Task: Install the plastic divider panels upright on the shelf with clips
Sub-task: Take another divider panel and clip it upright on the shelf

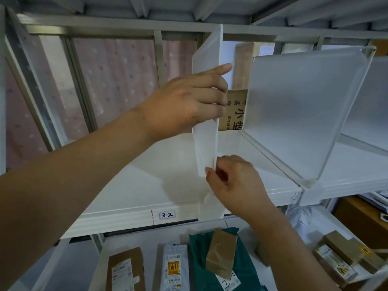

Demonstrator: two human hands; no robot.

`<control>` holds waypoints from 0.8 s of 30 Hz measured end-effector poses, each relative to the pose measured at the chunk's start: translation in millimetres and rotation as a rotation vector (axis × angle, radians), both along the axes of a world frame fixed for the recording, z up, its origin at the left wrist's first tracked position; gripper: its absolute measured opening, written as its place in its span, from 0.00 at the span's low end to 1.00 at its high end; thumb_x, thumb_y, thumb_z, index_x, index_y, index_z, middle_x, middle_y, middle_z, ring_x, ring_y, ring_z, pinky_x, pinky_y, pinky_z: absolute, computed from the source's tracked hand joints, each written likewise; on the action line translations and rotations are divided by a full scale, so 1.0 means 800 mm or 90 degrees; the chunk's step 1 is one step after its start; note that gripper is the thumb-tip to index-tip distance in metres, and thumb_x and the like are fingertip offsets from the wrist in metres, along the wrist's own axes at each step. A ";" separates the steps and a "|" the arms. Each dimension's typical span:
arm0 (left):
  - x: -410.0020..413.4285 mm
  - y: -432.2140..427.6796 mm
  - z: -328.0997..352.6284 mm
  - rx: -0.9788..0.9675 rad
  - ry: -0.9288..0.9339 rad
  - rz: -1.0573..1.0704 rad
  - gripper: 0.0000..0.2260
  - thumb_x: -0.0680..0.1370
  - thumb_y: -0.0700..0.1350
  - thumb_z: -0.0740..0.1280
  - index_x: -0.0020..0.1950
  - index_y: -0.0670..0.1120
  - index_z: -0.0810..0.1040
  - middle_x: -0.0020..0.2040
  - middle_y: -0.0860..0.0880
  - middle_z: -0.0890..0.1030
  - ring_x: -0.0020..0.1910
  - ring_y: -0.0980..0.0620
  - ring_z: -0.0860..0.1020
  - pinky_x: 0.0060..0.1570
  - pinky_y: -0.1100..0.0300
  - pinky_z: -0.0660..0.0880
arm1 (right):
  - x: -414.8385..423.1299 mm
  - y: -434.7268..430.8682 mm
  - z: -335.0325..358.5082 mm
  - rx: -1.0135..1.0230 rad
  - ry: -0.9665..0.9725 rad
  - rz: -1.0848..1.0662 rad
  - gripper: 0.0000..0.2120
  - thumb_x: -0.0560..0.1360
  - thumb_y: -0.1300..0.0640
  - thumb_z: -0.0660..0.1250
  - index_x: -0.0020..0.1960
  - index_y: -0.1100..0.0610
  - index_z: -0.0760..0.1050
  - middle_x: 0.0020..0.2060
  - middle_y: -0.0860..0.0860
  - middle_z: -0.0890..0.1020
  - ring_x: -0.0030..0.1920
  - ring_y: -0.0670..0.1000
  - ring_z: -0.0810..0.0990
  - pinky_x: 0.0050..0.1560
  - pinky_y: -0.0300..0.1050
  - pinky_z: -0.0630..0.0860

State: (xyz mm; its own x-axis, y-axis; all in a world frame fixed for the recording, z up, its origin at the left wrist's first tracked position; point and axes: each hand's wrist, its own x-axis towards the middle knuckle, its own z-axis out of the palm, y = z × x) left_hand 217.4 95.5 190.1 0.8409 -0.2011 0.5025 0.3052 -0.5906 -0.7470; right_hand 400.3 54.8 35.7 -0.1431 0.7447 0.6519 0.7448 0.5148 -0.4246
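Observation:
A translucent white divider panel (207, 53) stands upright, edge-on, on the white shelf (134, 185). My left hand (184, 103) grips its front edge at mid height. My right hand (235, 183) pinches the panel's lower front corner, just above a white clip (212, 208) that sits on the shelf's front lip. A second divider panel (304, 106) stands upright to the right, held at the lip by another clip (310, 192).
The shelf lip carries a label reading 3-2 (167, 215) beside a red mark. Cardboard boxes (237, 108) stand behind the panels. The lower shelf holds parcels: a brown envelope (126, 269), a green bag (203, 257), and small boxes (336, 261).

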 end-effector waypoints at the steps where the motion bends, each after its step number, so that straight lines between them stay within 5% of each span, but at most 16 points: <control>1: 0.001 0.000 0.000 -0.011 0.002 -0.007 0.08 0.83 0.29 0.68 0.53 0.35 0.87 0.48 0.39 0.87 0.53 0.39 0.85 0.72 0.35 0.73 | -0.004 0.001 -0.003 0.005 0.019 0.018 0.18 0.80 0.51 0.64 0.33 0.57 0.70 0.29 0.50 0.74 0.33 0.50 0.75 0.34 0.51 0.77; 10: 0.003 0.000 -0.007 -0.059 -0.019 -0.055 0.05 0.80 0.27 0.72 0.48 0.33 0.87 0.46 0.38 0.87 0.50 0.40 0.86 0.67 0.35 0.78 | -0.007 0.008 -0.023 -0.003 0.081 0.097 0.19 0.82 0.55 0.61 0.34 0.61 0.70 0.28 0.55 0.75 0.28 0.55 0.75 0.31 0.55 0.76; 17: 0.012 -0.008 -0.014 -0.097 0.024 -0.047 0.06 0.80 0.27 0.70 0.48 0.32 0.87 0.44 0.38 0.86 0.49 0.40 0.86 0.67 0.37 0.78 | 0.000 0.011 -0.040 0.004 0.033 0.120 0.21 0.83 0.58 0.63 0.32 0.60 0.68 0.26 0.54 0.73 0.27 0.52 0.72 0.30 0.48 0.70; 24: 0.008 -0.024 -0.036 -0.085 -0.015 0.059 0.07 0.82 0.28 0.70 0.47 0.34 0.86 0.43 0.40 0.85 0.48 0.40 0.84 0.72 0.40 0.75 | 0.003 0.016 -0.053 -0.018 0.067 0.168 0.21 0.83 0.47 0.58 0.34 0.55 0.67 0.28 0.50 0.72 0.30 0.50 0.72 0.31 0.38 0.65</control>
